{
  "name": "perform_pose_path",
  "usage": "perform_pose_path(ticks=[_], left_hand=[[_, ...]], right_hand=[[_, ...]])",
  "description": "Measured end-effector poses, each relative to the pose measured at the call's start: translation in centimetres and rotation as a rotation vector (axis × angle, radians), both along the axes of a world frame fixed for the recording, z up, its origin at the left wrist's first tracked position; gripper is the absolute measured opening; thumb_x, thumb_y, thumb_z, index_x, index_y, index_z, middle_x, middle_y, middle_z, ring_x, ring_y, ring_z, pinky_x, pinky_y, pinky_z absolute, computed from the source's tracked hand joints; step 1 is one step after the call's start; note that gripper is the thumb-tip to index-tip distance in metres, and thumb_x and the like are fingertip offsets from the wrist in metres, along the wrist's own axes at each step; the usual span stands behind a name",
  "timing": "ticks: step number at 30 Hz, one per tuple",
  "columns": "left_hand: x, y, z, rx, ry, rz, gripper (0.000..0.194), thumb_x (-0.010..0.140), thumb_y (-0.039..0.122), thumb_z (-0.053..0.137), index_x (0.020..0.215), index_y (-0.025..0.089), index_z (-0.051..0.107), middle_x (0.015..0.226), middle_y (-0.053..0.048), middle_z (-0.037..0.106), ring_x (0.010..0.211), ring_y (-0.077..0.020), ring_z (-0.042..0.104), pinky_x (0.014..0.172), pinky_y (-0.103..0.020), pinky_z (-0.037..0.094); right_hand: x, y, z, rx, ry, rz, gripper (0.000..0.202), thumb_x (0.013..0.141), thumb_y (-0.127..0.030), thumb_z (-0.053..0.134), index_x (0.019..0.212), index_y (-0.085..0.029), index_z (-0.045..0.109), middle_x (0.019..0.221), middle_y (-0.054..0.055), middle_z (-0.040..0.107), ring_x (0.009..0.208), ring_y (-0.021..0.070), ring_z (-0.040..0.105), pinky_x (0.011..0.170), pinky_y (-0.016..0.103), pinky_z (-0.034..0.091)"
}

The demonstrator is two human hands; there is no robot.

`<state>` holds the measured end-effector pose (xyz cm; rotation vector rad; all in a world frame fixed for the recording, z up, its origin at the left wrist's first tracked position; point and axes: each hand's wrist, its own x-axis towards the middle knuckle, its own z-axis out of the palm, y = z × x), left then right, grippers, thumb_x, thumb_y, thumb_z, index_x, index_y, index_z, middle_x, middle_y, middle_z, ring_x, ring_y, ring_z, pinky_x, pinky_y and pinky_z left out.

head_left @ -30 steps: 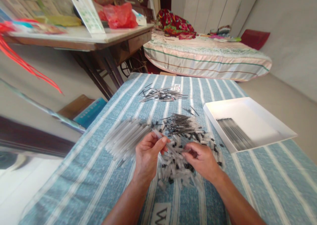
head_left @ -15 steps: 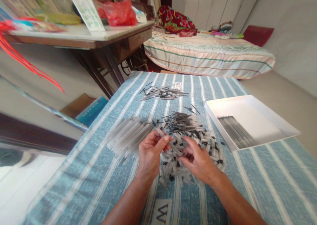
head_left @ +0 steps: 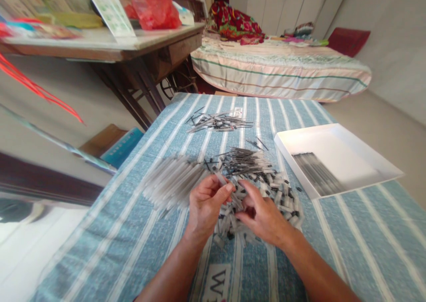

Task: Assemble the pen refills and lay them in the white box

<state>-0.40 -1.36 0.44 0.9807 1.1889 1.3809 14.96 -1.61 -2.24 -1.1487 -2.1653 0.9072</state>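
My left hand (head_left: 208, 204) is closed, thumb against fingers, on a slim translucent pen barrel (head_left: 221, 178) that slants down to the right. Close by, my right hand (head_left: 264, 215) has its thumb and forefinger spread around the barrel's lower end, with a gap showing; its other fingers are curled and partly hidden. Beneath both hands lies a heap of short clear pen caps with black ends (head_left: 289, 202). Left of it is a row of frosted tubes (head_left: 173, 182). Thin dark pen refills (head_left: 244, 160) are bunched just behind the heap.
A shallow white box (head_left: 356, 160) at the right holds a row of dark-filled pens (head_left: 316, 173). Farther back on the striped tablecloth (head_left: 159, 249) is a loose pile of dark and pale sticks (head_left: 219, 122). A desk (head_left: 159, 45) stands at the left, a bed (head_left: 282, 67) behind.
My right hand has moved slightly left, its thumb and forefinger nearer the barrel's lower end. My left hand keeps its pinch and has shifted a little right. The view has tilted slightly.
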Motion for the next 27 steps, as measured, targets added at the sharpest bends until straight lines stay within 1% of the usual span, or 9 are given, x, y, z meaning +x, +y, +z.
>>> perform_pose_path(ticks=[4, 8, 11, 14, 18, 21, 23, 27], left_hand=[[0.1, -0.2, 0.0, 0.009, 0.041, -0.024, 0.009, 0.070, 0.022, 0.066, 0.073, 0.014, 0.061, 0.058, 0.004, 0.057, 0.047, -0.0060, 0.048, 0.045, -0.016, 0.039], [0.2, 0.0, 0.0, -0.005, 0.037, -0.018, 0.011, 0.069, 0.022, 0.066, 0.072, 0.015, 0.059, 0.060, 0.003, 0.060, 0.047, -0.0065, 0.049, 0.045, -0.017, 0.040], [0.1, 0.2, -0.2, -0.028, -0.009, 0.008, 0.012, 0.069, 0.022, 0.067, 0.073, 0.015, 0.058, 0.063, 0.002, 0.062, 0.046, -0.0067, 0.050, 0.044, -0.018, 0.040], [0.0, 0.4, -0.3, -0.040, -0.097, 0.026, 0.012, 0.070, 0.021, 0.065, 0.074, 0.015, 0.056, 0.065, 0.002, 0.064, 0.046, -0.0069, 0.052, 0.044, -0.017, 0.040], [-0.1, 0.6, -0.6, -0.065, -0.168, 0.030, 0.011, 0.071, 0.020, 0.064, 0.074, 0.015, 0.055, 0.067, 0.001, 0.065, 0.047, -0.0065, 0.053, 0.045, -0.017, 0.041], [-0.2, 0.8, -0.6, -0.086, -0.214, 0.064, 0.012, 0.070, 0.020, 0.065, 0.075, 0.015, 0.055, 0.067, 0.001, 0.065, 0.047, -0.0060, 0.053, 0.045, -0.017, 0.042], [-0.3, 0.9, -0.5, -0.106, -0.244, 0.076, 0.014, 0.069, 0.019, 0.067, 0.075, 0.015, 0.055, 0.066, 0.001, 0.066, 0.046, -0.0062, 0.053, 0.045, -0.017, 0.043], [-0.4, 0.9, -0.3, -0.153, -0.296, 0.059, 0.016, 0.066, 0.016, 0.067, 0.074, 0.015, 0.054, 0.065, 0.000, 0.067, 0.045, -0.0072, 0.054, 0.044, -0.018, 0.044]], right_hand=[[0.0, 0.0, -0.1, 0.048, 0.023, -0.008, 0.068, 0.076, -0.014, 0.055, 0.134, -0.021, 0.021, 0.072, -0.001, 0.061, 0.061, 0.0152, 0.059, 0.060, 0.028, 0.048], [0.2, 0.0, -0.2, 0.103, 0.048, -0.041, 0.064, 0.077, -0.015, 0.054, 0.133, -0.020, 0.024, 0.070, -0.001, 0.061, 0.059, 0.0145, 0.059, 0.058, 0.027, 0.046], [0.2, -0.1, -0.4, 0.119, 0.085, -0.073, 0.060, 0.079, -0.017, 0.054, 0.132, -0.021, 0.026, 0.070, -0.002, 0.061, 0.057, 0.0134, 0.057, 0.055, 0.025, 0.045], [0.2, -0.3, -0.5, 0.102, 0.147, -0.132, 0.056, 0.080, -0.017, 0.054, 0.130, -0.022, 0.028, 0.073, -0.002, 0.062, 0.058, 0.0121, 0.057, 0.056, 0.024, 0.044], [0.1, -0.3, -0.4, 0.042, 0.286, -0.178, 0.052, 0.078, -0.016, 0.054, 0.125, -0.023, 0.033, 0.075, -0.002, 0.062, 0.057, 0.0097, 0.056, 0.056, 0.022, 0.044], [0.1, -0.1, -0.4, -0.068, 0.405, -0.181, 0.048, 0.075, -0.013, 0.055, 0.120, -0.022, 0.038, 0.077, -0.002, 0.062, 0.064, 0.0099, 0.057, 0.056, 0.020, 0.043], [0.2, 0.1, -0.5, -0.156, 0.477, -0.179, 0.042, 0.074, -0.013, 0.056, 0.113, -0.021, 0.044, 0.076, -0.001, 0.061, 0.066, 0.0103, 0.057, 0.054, 0.019, 0.042], [0.5, 0.5, -1.1, -0.254, 0.578, -0.212, 0.023, 0.071, -0.016, 0.060, 0.093, -0.018, 0.055, 0.070, -0.002, 0.058, 0.060, 0.0096, 0.053, 0.055, 0.020, 0.042]])
